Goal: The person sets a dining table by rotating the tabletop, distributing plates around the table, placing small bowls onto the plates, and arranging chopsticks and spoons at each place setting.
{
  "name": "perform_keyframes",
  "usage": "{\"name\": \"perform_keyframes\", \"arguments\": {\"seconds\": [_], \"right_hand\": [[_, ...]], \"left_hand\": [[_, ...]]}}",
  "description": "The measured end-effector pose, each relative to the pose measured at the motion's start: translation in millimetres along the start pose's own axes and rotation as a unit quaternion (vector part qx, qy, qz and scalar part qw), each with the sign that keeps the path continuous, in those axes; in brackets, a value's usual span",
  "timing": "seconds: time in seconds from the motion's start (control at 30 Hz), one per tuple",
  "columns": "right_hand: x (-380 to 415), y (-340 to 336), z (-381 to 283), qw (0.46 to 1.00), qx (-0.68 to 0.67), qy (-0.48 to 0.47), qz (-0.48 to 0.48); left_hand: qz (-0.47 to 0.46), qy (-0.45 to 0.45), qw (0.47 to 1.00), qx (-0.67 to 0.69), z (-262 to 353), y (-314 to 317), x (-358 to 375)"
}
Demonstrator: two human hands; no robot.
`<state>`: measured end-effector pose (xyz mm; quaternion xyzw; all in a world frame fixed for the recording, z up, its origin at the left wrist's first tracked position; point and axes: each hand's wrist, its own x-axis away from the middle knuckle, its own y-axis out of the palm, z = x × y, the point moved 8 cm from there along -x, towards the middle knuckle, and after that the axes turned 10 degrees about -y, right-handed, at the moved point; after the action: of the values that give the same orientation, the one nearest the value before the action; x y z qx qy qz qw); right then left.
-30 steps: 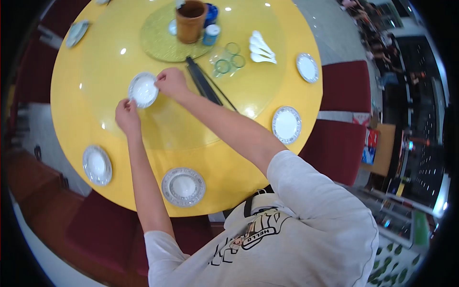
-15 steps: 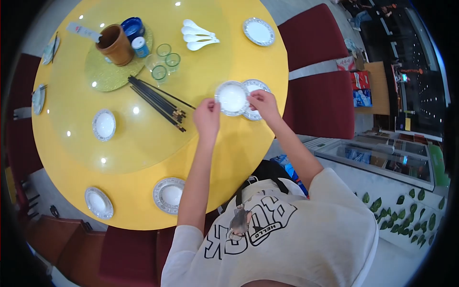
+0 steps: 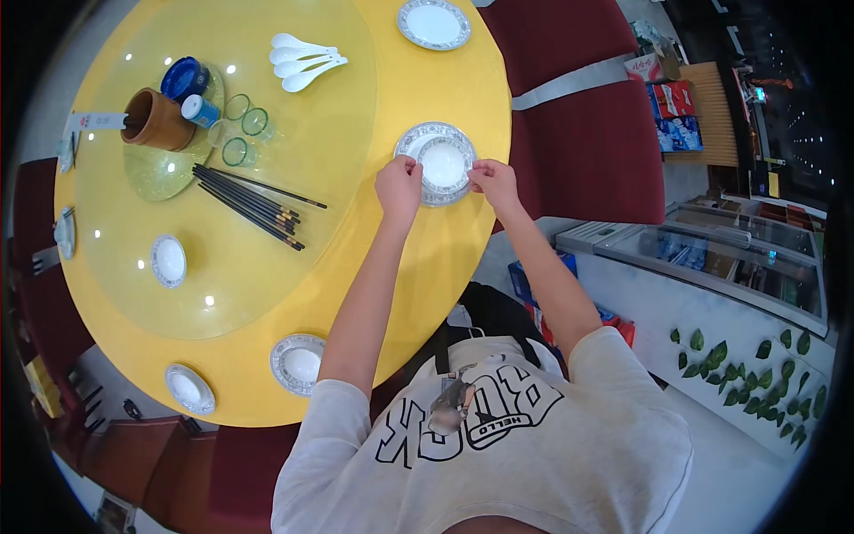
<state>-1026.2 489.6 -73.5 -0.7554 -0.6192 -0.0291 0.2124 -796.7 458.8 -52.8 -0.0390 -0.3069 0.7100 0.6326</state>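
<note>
A small white bowl (image 3: 444,164) with a grey patterned rim sits over the middle of a patterned plate (image 3: 412,141) near the table's right edge. My left hand (image 3: 399,189) pinches the bowl's left rim. The opposite rim is between the fingertips of my right hand (image 3: 495,184). Whether the bowl's base touches the plate is hard to tell. To the left of my hands lies a bundle of black chopsticks (image 3: 249,206) with gold-banded ends.
On the yellow table (image 3: 356,356) are white spoons (image 3: 302,62), green-rimmed glasses (image 3: 254,121), a brown wooden pot (image 3: 158,122), a blue ashtray (image 3: 185,78), another bowl (image 3: 168,261) and several place settings. Dark red chairs (image 3: 587,156) stand along the right edge.
The bowl has shifted from the plate's left side to over its middle, both hands moving with it. My whole view has turned slightly, so the table things appear farther left.
</note>
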Motion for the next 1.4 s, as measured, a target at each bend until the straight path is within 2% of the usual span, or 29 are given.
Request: {"name": "perform_keyframes", "arguments": {"seconds": [0.23, 0.3, 0.37, 0.4, 0.43, 0.47, 0.5, 0.53, 0.6, 0.63, 0.73, 0.77, 0.9, 0.97, 1.0, 1.07, 1.2, 1.27, 1.33, 1.4], "right_hand": [[-3, 1, 6, 1.0, -0.001, -0.01, -0.016], [0, -18, -12, 0.988, 0.144, -0.021, 0.06], [-2, -30, -45, 0.938, 0.274, -0.183, 0.102], [4, -25, -60, 0.953, 0.227, -0.176, 0.095], [12, -14, -83, 0.966, 0.181, -0.165, 0.087], [18, 6, -101, 0.969, 0.171, -0.169, 0.055], [19, 26, -113, 0.971, 0.162, -0.172, 0.027], [22, 61, -120, 0.98, 0.089, -0.176, -0.026], [41, 154, -140, 0.971, 0.014, -0.184, -0.155], [55, 207, -149, 0.948, 0.017, -0.216, -0.235], [106, 357, -151, 0.903, -0.097, -0.13, -0.398], [118, 396, -150, 0.902, -0.089, -0.112, -0.407], [136, 510, -145, 0.916, -0.096, -0.072, -0.382], [134, 534, -146, 0.945, -0.048, -0.087, -0.313], [130, 550, -139, 0.944, -0.046, -0.085, -0.316], [118, 565, -136, 0.936, 0.053, -0.199, -0.285], [112, 563, -131, 0.931, 0.091, -0.176, -0.305], [113, 557, -125, 0.916, 0.075, -0.21, -0.332], [128, 521, -134, 0.908, 0.065, -0.207, -0.357], [141, 470, -132, 0.905, 0.063, -0.184, -0.378]], "left_hand": [[0.014, -0.021, 0.999, 0.021, -6, 5, 4], [0.057, -0.023, 0.998, 0.027, -10, -7, 6], [0.1, -0.053, 0.991, 0.071, -28, -34, 14], [0.13, -0.066, 0.987, 0.073, -43, -57, 19], [0.142, -0.076, 0.977, 0.143, -59, -77, 27], [0.151, -0.081, 0.962, 0.213, -72, -93, 36], [0.211, -0.086, 0.953, 0.201, -88, -124, 46], [0.266, -0.09, 0.941, 0.189, -108, -158, 55], [0.359, -0.125, 0.892, 0.245, -150, -226, 72], [0.406, -0.133, 0.867, 0.257, -175, -259, 79], [0.528, -0.152, 0.802, 0.234, -231, -356, 100], [0.553, -0.154, 0.787, 0.228, -241, -379, 105], [0.516, -0.207, 0.786, 0.269, -265, -424, 86], [0.42, -0.23, 0.828, 0.293, -274, -426, 64], [0.407, -0.23, 0.837, 0.285, -279, -428, 59], [0.406, -0.225, 0.837, 0.29, -286, -428, 55], [0.422, -0.198, 0.835, 0.291, -289, -424, 52], [0.413, -0.198, 0.85, 0.259, -284, -418, 63], [0.422, -0.158, 0.851, 0.268, -274, -401, 85], [0.4, -0.156, 0.859, 0.278, -251, -372, 112]]}}
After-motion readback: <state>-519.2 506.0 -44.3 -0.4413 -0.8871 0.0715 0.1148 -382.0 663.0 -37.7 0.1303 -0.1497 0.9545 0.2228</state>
